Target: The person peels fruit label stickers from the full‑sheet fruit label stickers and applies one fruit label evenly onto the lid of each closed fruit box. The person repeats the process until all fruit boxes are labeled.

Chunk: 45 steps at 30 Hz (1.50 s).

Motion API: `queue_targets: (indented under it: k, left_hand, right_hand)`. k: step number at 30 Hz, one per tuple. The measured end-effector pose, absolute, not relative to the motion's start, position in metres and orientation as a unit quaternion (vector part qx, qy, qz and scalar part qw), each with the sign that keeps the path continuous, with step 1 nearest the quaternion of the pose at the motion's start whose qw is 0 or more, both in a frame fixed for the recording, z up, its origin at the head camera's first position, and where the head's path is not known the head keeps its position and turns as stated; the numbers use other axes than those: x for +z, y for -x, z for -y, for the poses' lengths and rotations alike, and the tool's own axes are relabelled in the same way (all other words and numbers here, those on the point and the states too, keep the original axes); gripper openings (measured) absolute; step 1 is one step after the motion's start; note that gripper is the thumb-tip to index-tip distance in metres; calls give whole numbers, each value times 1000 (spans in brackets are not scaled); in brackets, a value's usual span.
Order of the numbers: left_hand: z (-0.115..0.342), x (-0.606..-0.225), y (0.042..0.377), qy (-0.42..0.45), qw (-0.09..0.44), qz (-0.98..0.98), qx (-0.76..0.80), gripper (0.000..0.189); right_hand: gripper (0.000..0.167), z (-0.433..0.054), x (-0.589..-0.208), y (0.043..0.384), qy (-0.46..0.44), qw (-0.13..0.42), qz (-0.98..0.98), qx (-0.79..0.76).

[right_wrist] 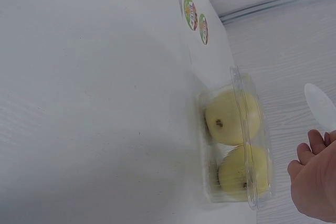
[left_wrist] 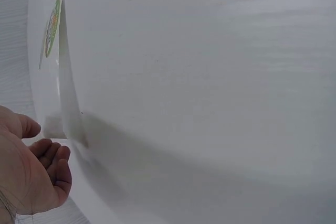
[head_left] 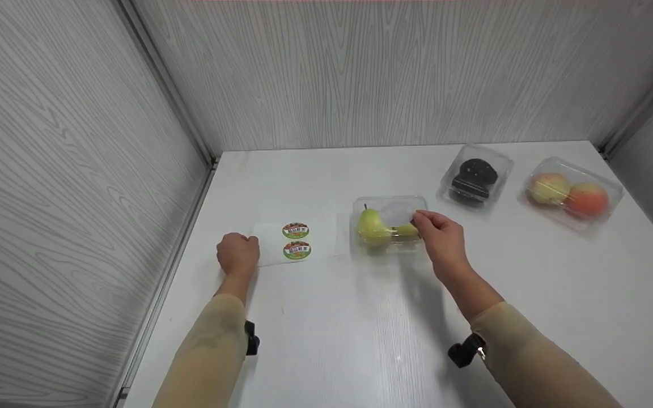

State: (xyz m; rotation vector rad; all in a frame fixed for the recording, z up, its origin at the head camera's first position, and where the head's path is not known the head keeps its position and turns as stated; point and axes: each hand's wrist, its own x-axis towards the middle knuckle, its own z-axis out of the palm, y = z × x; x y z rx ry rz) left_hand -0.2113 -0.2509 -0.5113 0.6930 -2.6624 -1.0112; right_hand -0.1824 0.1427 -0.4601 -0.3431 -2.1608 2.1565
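Observation:
My left hand (head_left: 238, 253) pinches the left end of a white sticker sheet (head_left: 270, 245) on the table. Two oval labels (head_left: 297, 250) with a colourful print sit on that sheet. With my right hand (head_left: 444, 241) I pinch an oval sticker (right_wrist: 318, 104) by its edge; its plain white side shows in the right wrist view. The sticker hangs above a clear plastic clamshell box (head_left: 362, 203), lid shut, holding two pears (head_left: 374, 229). The right hand overlaps the box's right end in the head view, and the right wrist view shows it above the lid.
At the back right stands a clear box (head_left: 502, 160) with dark, rounded produce. Farther right is another clear box (head_left: 565, 166) holding two yellow-red fruits (head_left: 587, 199). Grey wood-grain panels (head_left: 394, 73) enclose the white table (head_left: 326, 340) at the back and sides.

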Motion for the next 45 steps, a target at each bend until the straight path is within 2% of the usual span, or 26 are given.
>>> queue_targets:
  k: [7,14,21,28,31,36,40,43,45]
  left_hand:
    - [245,-496,214,-222,143,895,-358,28]
    - [209,-461,220,-156,196,877,-410,27]
    - [157,-429,218,-65,209,860,-461,23]
    - [116,-416,213,2,208,857,-471,18]
    - [105,-416,212,54,213,874,-433,20]
    - [94,-415,209,179,248,914,-268,26]
    - [89,-413,205,254,285,906,-180,18]
    - [81,-410,201,262,274,905,-192,10]
    - [74,-406,198,239,232,912,-240,12]
  right_hand:
    - [35,-142,-460,184,115,51,700,703]
    - [32,-140,-456,187,121,83,714,685]
    - [30,-137,-454,189,125,116,745,644]
    - [31,-136,-453,192,116,136,763,621]
    - [28,-135,-454,192,101,157,776,602]
    - [20,-132,-453,191,47,206,802,558]
    - [19,-130,-453,190,6,228,829,511]
    - [19,-129,-452,190,-16,241,843,480]
    - [18,-127,-453,190,-40,259,850,458]
